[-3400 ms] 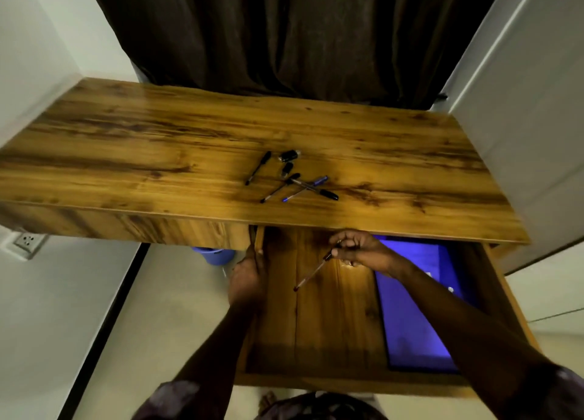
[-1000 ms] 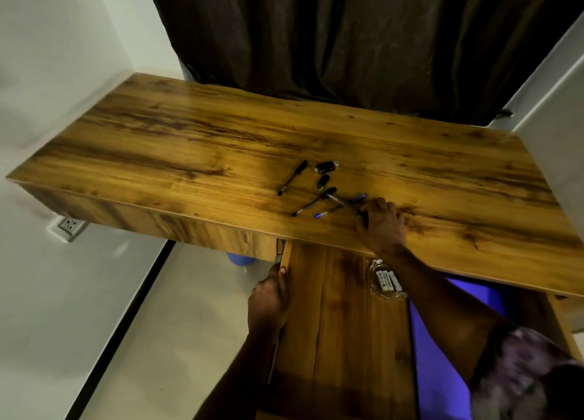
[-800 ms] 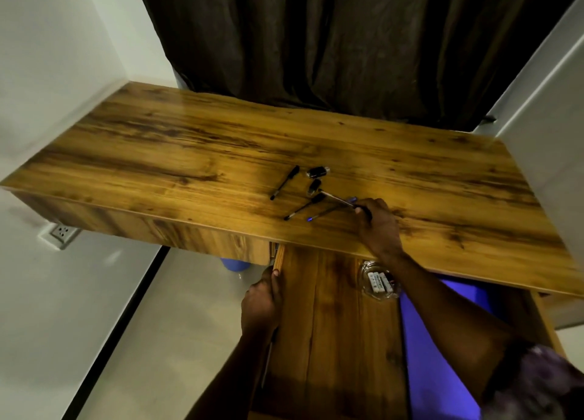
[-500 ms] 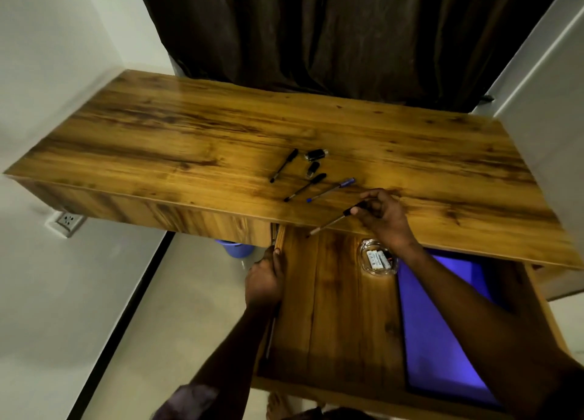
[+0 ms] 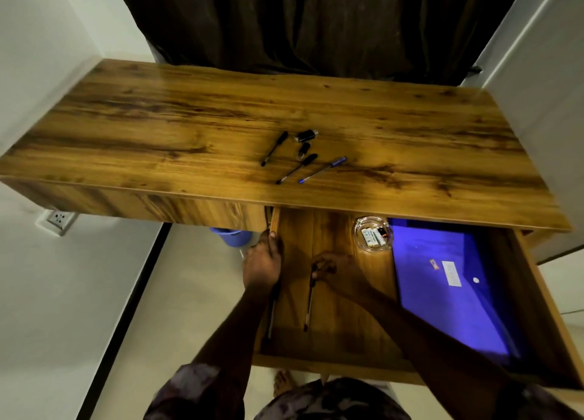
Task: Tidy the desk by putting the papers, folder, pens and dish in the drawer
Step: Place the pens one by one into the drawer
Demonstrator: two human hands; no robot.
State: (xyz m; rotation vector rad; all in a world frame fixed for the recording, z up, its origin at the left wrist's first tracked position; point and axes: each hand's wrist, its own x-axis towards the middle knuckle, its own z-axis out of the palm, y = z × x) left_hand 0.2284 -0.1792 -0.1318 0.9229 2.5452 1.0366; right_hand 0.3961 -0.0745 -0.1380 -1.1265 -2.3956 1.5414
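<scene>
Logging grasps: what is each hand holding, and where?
Right hand: pen, gripped at its upper end. Left hand: drawer's left wall.

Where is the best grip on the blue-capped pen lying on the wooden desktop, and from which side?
Take the blue-capped pen at mid-barrel, pinching across its thin width from above. It lies flat and diagonal on the wooden desktop, cap away from the drawer, with clear space from the black-capped pen beside it, so fingers should fit either side.
</scene>
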